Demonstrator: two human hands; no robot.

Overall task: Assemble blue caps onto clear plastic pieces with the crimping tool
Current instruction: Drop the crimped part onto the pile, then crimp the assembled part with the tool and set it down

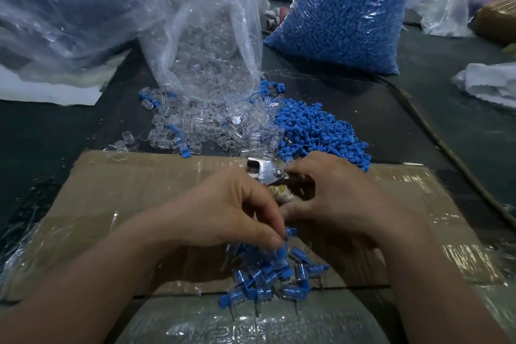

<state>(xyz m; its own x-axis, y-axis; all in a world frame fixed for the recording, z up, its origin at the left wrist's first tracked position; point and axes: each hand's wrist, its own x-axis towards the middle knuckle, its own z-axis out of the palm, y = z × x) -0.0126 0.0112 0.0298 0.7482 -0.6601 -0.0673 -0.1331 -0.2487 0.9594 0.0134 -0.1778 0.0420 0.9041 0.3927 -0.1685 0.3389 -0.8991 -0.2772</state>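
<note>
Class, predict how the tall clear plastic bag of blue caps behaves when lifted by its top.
The tall clear plastic bag of blue caps probably feels heavy, since it bulges full. Its thin crinkled film looks floppy, so the load would likely sag and shift. Broad-based on the dark table, it seems unlikely to roll.

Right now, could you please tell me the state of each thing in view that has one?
left hand: fingers curled, pinching a capped piece.
right hand: gripping the crimping tool.
crimping tool: held, metal head showing; jaw position unclear.
clear-piece bag: mouth open, pieces spilled onto the table.
blue-cap bag: full, standing upright.
capped pile: heaped loose on the cardboard.
</note>
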